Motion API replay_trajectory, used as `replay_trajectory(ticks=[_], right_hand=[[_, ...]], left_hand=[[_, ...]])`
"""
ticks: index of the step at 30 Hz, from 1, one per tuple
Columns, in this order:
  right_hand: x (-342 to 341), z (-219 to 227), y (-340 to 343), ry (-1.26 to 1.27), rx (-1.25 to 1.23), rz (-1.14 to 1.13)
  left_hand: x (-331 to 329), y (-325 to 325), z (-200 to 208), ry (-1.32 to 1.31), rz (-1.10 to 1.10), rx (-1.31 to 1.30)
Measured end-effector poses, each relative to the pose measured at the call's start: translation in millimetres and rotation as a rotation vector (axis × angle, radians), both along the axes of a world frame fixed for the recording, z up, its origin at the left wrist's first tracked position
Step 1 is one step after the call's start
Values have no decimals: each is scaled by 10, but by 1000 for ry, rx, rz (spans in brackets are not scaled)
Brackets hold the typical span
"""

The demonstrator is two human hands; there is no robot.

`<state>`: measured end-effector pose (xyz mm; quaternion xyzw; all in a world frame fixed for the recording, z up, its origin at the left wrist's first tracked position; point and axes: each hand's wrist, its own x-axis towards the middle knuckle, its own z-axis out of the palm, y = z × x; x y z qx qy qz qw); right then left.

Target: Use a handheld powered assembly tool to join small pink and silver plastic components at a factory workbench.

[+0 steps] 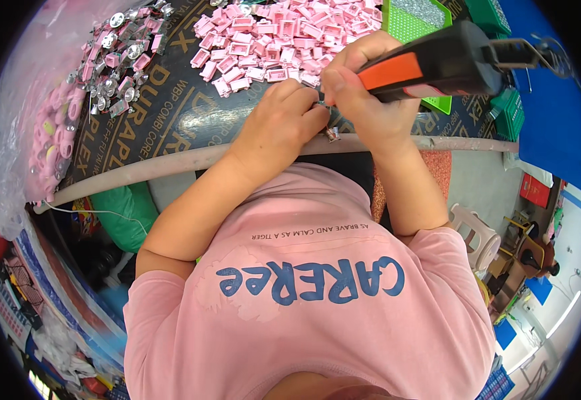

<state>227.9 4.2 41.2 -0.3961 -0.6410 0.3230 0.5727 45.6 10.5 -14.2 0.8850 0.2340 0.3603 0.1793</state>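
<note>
Dark board before us: at its near edge a small metal part shows at four o'clock from our nearer left hand, curled, contents hidden. Our right hand grips a black-and-orange driver, axis roughly nine-to-three; pink pieces heap at twelve.

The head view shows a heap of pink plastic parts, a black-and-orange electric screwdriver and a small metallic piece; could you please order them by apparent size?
1. Heap of pink plastic parts
2. Electric screwdriver, though its nearness to the camera likely enlarges it
3. Small metallic piece
</note>
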Motion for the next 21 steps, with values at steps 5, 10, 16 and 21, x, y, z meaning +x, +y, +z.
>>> replay_trajectory(ticks=[5,10,16,21], right_hand=[[-119,118,-46,-10,-35,-113],[-80,142,-88,70,-24,27],[752,392,-23,259,114,-230],[1327,152,193,431,57,-352]], left_hand=[[-12,12,30,6,4,18],[-53,-27,115,93,-6,-56],[-187,25,230,133,-36,-116],[-388,203,689,197,-165,-231]])
